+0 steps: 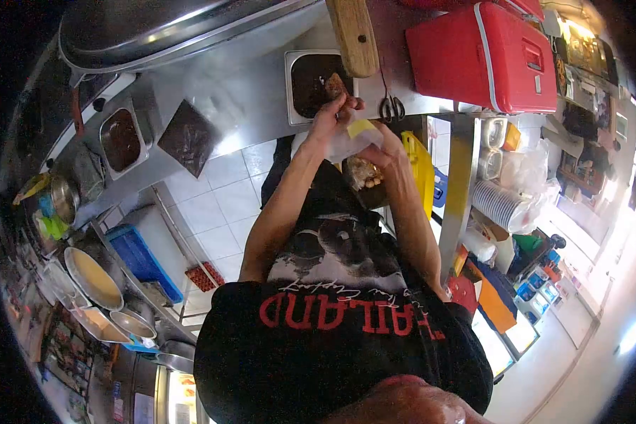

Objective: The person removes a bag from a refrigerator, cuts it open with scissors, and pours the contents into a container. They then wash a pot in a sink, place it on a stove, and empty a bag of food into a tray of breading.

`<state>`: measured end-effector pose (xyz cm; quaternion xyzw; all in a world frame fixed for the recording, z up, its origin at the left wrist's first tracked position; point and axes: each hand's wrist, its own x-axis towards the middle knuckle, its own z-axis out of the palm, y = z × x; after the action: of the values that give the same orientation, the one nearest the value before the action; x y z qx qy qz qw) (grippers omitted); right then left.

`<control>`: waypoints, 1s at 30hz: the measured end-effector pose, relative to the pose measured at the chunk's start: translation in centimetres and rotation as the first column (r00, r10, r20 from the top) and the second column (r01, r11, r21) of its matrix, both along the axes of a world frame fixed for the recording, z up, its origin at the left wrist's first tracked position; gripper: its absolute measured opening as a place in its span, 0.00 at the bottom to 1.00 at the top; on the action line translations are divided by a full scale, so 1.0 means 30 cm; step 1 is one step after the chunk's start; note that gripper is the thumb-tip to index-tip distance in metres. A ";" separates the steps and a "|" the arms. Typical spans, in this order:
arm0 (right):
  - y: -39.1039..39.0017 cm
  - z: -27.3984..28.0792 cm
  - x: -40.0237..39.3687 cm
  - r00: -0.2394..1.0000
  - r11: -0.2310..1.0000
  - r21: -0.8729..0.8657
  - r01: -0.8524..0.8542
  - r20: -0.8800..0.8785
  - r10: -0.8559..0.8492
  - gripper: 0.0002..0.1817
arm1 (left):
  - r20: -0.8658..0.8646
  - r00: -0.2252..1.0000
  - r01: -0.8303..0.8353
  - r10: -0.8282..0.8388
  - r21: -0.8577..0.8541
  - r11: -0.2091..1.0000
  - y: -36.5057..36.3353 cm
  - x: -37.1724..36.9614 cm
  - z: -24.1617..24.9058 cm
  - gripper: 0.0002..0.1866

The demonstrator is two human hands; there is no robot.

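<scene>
My left hand (328,121) is closed, its fingertips pinching a brown piece of what looks like food (336,85) over a square metal pan (290,85) of dark brown contents. Just to the right, my right hand (380,148) grips a translucent plastic bag (343,143). A yellow patch (361,128) shows on the bag, which stretches between both hands. Part of the right hand's fingers is hidden behind the bag. Beyond the pan lies a wooden board or handle (355,39), and black-handled scissors (391,107) rest beside it.
A red cooler box (473,60) stands on the steel counter (244,92) at right. Leftward are a dark flat square packet (189,137) and a second metal pan (122,139). Below the counter hangs a bag of round pale items (364,174). Stacked containers (498,205) stand on the right.
</scene>
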<state>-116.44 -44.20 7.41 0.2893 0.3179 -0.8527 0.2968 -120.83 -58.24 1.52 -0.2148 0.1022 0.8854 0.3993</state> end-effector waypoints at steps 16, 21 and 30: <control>-0.171 0.018 -0.052 0.834 0.147 0.972 0.184 -0.234 0.500 0.09 | -0.049 0.997 0.033 -0.052 -0.334 0.942 -0.027 0.010 0.087 0.12; -0.159 -0.041 -0.036 0.775 -0.136 0.975 0.174 -0.050 0.630 0.09 | -0.165 0.965 0.118 -0.204 -0.424 0.898 -0.035 0.007 0.082 0.12; -0.189 0.018 -0.022 0.662 -0.278 0.951 0.135 0.123 0.740 0.14 | -0.264 0.922 0.045 -0.283 -0.654 0.755 -0.020 0.009 0.057 0.16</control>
<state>-117.09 -49.86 7.93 0.0314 0.9730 -0.2093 0.0927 -120.55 -58.83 3.23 -0.1674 0.4830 0.7824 0.3557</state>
